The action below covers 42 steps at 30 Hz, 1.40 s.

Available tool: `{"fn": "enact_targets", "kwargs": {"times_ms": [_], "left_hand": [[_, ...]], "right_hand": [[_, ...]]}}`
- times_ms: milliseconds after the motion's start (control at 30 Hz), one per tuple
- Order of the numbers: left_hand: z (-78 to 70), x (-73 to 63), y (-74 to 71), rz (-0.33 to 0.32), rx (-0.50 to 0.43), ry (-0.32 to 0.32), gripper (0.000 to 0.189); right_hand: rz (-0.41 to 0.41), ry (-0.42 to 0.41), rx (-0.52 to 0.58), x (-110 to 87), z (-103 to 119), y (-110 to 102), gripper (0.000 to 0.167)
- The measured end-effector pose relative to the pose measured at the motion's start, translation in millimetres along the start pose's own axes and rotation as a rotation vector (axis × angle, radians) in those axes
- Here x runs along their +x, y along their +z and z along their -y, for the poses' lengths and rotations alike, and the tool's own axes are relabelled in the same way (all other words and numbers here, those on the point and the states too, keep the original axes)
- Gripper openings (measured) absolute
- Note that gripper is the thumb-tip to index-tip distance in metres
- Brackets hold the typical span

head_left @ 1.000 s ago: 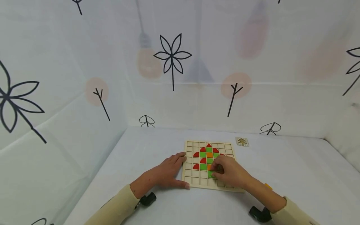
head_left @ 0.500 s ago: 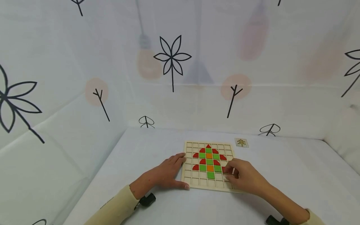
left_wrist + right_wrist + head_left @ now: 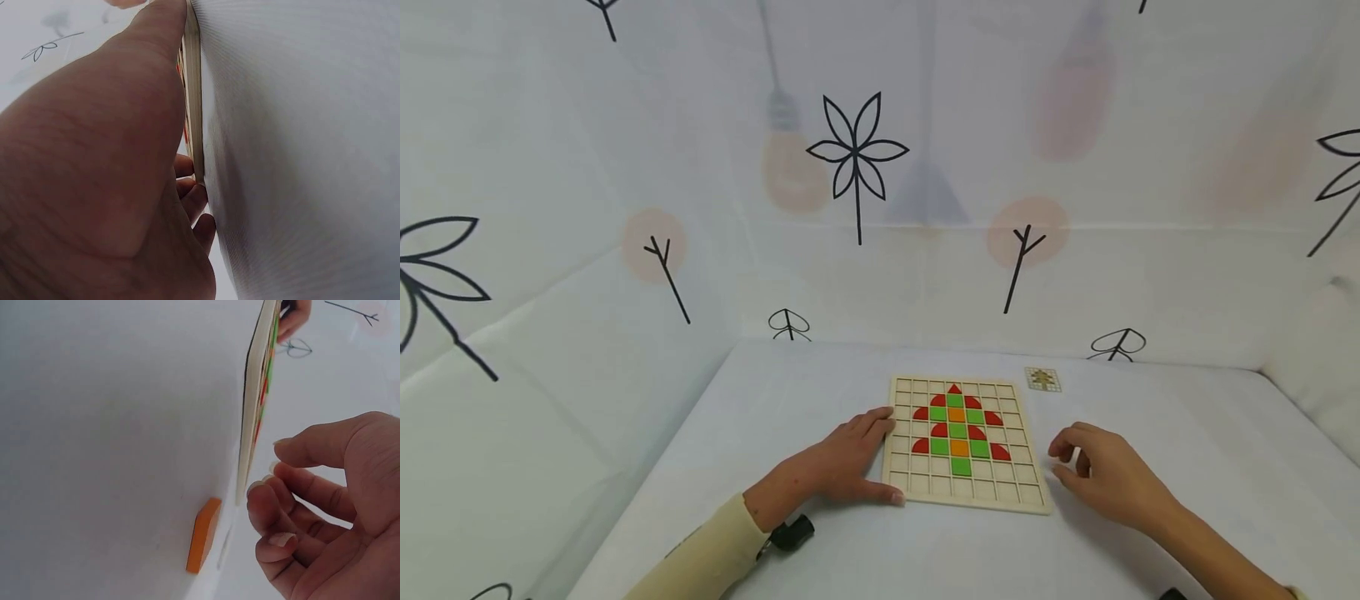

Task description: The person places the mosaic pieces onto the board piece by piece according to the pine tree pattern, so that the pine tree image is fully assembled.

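Observation:
A square wooden grid board lies on the white table. Red, green and orange tiles form a tree shape in it, with one green tile as the trunk. My left hand rests along the board's left edge, fingertips at the rim and thumb by the near corner. Off the board's right side, my right hand hovers with loosely bent fingers and nothing between them. In the right wrist view, an orange block lies on the table near that hand; the hand or arm hides it in the head view.
A small card with a tree pattern lies past the board's far right corner. White cloth walls with printed plants enclose the table at the back and sides.
My right hand has moved right, from over the trunk area to the board's right side and then off it. A red tile at the lower right of the tree now shows fully. My left hand stays put.

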<state>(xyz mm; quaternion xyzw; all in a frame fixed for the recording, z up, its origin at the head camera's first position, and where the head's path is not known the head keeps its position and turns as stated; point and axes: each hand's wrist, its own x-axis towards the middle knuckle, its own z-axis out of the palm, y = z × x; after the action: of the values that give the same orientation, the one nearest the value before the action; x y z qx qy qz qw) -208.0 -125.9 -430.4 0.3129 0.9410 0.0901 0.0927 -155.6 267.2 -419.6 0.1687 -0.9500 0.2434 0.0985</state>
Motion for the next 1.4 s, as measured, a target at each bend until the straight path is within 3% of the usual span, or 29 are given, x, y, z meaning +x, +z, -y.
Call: {"fn": "enact_targets", "kwargs": {"times_ms": [300, 567, 800, 967, 1400], "left_hand": [[1.2, 0.1, 1.2, -0.009, 0.006, 0.008, 0.118], [2.1, 1.2, 3.6, -0.006, 0.000, 0.009, 0.119], [2.7, 1.2, 3.1, -0.012, 0.003, 0.006, 0.119], [2.3, 0.9, 2.5, -0.012, 0.011, 0.013, 0.119], [3.2, 2.9, 4.3, -0.001, 0.022, 0.003, 0.120]], "right_hand": [[-0.016, 0.056, -0.034, -12.3, -15.7, -11.0, 0.022], [0.091, 0.207, -0.072, -14.5, -23.3, -20.9, 0.012], [0.174, 0.306, -0.060, -16.1, -27.3, -28.2, 0.028], [0.233, 0.313, -0.023, -17.3, -29.9, -27.6, 0.025], [0.247, 0.302, -0.003, -18.2, -31.7, -24.6, 0.019]]}}
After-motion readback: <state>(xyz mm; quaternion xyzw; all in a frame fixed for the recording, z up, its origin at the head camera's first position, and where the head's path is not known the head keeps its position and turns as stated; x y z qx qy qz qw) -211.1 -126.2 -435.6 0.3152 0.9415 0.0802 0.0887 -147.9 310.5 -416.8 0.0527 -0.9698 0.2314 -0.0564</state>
